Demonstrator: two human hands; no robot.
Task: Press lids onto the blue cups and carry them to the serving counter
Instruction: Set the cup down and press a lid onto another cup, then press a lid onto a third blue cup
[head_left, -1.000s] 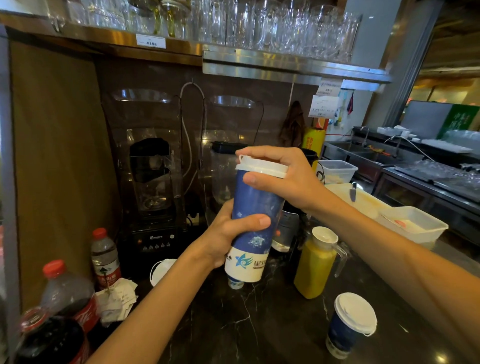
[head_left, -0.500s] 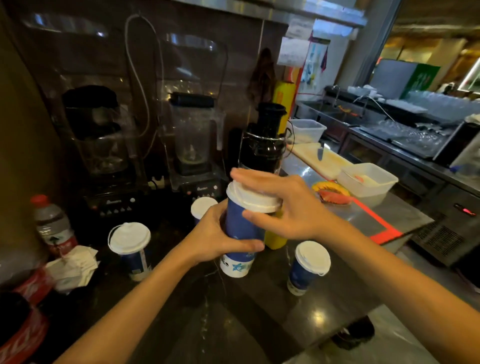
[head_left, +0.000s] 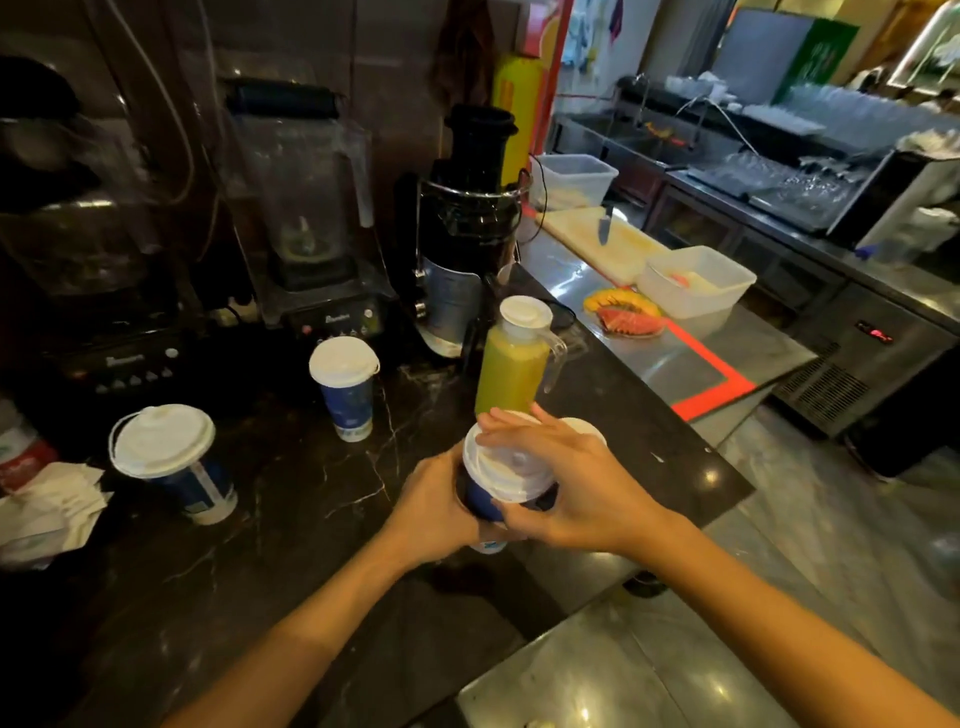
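Observation:
A blue cup (head_left: 480, 501) with a white lid (head_left: 501, 470) stands near the right edge of the dark marble counter (head_left: 291, 499). My left hand (head_left: 434, 506) wraps its side. My right hand (head_left: 566, 478) lies over the lid, fingers spread across the top and rim. Two more lidded blue cups stand on the counter: one at the left (head_left: 174, 462), one further back in the middle (head_left: 345, 387). A white lid edge (head_left: 584, 425) of another cup shows just behind my right hand; the rest of it is hidden.
A squeeze bottle of yellow-green juice (head_left: 511, 358) stands right behind the held cup. Blenders (head_left: 306, 208) and a juicer (head_left: 467, 228) line the back wall. Crumpled paper (head_left: 47, 512) lies at the left. A steel worktop (head_left: 691, 358) carries fruit slices, plastic tubs and a knife.
The cup has come down from chest height to the counter and nearer its right edge. My view has tilted downward. My right hand has shifted from gripping the lid's rim to lying across its top.

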